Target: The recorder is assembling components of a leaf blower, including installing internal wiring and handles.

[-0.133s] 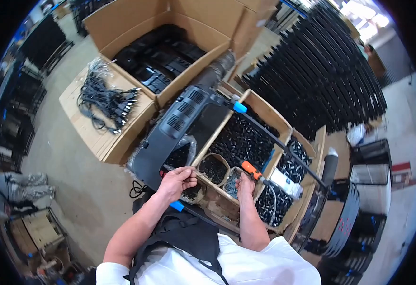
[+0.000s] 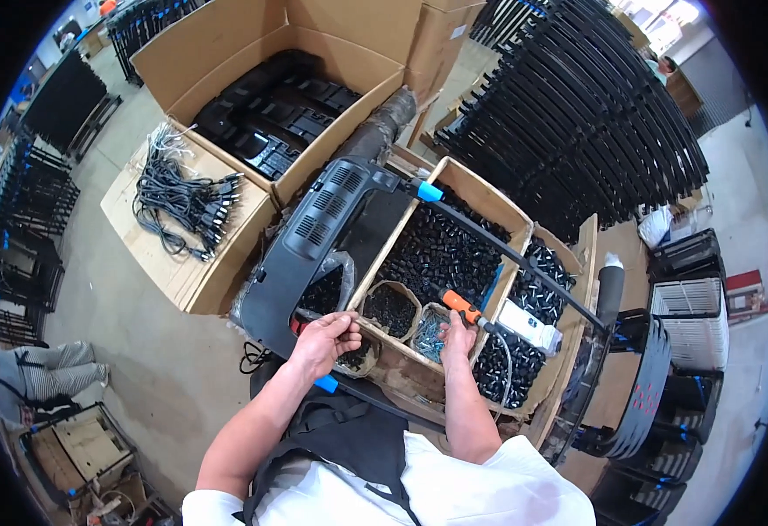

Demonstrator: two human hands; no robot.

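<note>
Beside the right hand (image 2: 458, 340): smooth orange-and-black plastic power driver (image 2: 461, 304) and small, shiny bluish metal screws (image 2: 429, 340). Beyond the left hand (image 2: 323, 344): satin dark-grey vented plastic casing (image 2: 289, 260). Farther off: matt brown cardboard box (image 2: 217, 66).

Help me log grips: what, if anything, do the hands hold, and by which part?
Cannot be told: the left hand is pinched, anything in it too small to see; the right hand, beside the orange power screwdriver, shows no clear grip.

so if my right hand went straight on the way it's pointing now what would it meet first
Probably the orange-and-black cylindrical power screwdriver just ahead of your right hand, though depth is unclear and it might pass underneath.
</note>
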